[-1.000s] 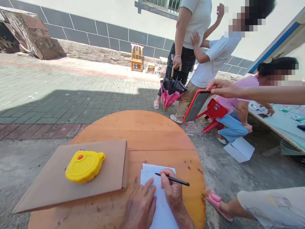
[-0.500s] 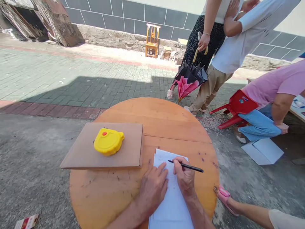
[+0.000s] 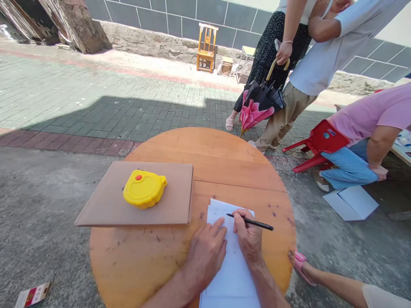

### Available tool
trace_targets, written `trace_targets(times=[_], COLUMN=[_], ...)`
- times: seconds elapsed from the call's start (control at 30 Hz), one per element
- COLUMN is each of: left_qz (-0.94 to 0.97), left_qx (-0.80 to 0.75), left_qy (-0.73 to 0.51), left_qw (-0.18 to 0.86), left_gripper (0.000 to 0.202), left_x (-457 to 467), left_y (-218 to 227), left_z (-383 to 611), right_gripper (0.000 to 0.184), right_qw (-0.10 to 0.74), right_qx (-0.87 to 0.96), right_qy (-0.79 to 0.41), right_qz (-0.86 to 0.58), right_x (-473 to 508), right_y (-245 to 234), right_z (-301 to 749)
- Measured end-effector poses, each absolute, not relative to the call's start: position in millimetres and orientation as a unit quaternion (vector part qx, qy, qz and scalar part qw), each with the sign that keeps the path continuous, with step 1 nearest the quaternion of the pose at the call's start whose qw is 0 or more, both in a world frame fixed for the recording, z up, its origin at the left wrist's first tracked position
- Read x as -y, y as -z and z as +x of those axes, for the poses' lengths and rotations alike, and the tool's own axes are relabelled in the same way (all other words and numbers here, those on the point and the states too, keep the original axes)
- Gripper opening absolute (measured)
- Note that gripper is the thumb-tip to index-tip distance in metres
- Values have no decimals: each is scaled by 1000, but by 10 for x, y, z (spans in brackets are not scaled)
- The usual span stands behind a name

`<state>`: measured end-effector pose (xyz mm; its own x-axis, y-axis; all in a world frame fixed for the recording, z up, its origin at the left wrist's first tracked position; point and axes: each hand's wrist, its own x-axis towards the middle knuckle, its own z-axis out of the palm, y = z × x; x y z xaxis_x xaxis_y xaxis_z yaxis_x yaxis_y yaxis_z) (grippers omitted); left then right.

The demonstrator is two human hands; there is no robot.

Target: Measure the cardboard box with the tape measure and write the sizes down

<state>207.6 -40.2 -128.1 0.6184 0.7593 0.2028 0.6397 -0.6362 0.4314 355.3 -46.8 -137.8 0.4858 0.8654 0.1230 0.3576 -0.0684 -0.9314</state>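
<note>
My right hand [image 3: 247,237] is closed around a black pen [image 3: 253,222] whose tip rests near the top of a white sheet of paper [image 3: 231,273]. My left hand [image 3: 205,252] lies flat on the left side of that sheet, fingers spread, pinning it to the round wooden table [image 3: 199,154]. To the left, a yellow tape measure [image 3: 144,188] with a red button sits on a brown cardboard board [image 3: 109,209] that overhangs the table's left edge.
Two people stand beyond the table at the right, one holding a folded pink and black umbrella [image 3: 257,107]. A person in pink sits on a red stool [image 3: 321,141]. A pink-sandalled foot [image 3: 300,265] is beside the table. A wooden chair [image 3: 206,47] stands by the wall.
The view has tilted down and pulled back, so more of the table shows. A hand holding a red tablet at the right is gone from view. My hands stay on the paper.
</note>
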Motion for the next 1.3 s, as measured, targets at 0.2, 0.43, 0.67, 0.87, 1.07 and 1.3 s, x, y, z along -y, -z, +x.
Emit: trace_targets(times=[0.2,0.43,0.67,0.87,1.07,1.3], left_qz=[885,884,888,890,913,936], left_qx=[-394,-399,-374,-333,-295,-264], left_qy=[-186,-182,-240,-307,-282,-232], left_qw=[163,163,117,49,0,-7], left_gripper=[24,24,27,27,25,33], left_x=[410,402,407,355,281,235], left_y=[1282,1272,1380,1510,1658,1766], left_z=[2075,2078,2073,2068,1994,1918], right_gripper=[24,22,24,23,20,33], right_qw=[516,517,516,517,530,449], right_qx=[447,453,475,506,551,680], right_qy=[-238,-236,-233,-210,-203,-138], right_qz=[-691,-687,-674,-658,-612,-564], right_x=[471,447,469,478,474,761], right_y=[1380,1356,1351,1371,1215,963], right_z=[3560,3551,3537,3519,3475,3554])
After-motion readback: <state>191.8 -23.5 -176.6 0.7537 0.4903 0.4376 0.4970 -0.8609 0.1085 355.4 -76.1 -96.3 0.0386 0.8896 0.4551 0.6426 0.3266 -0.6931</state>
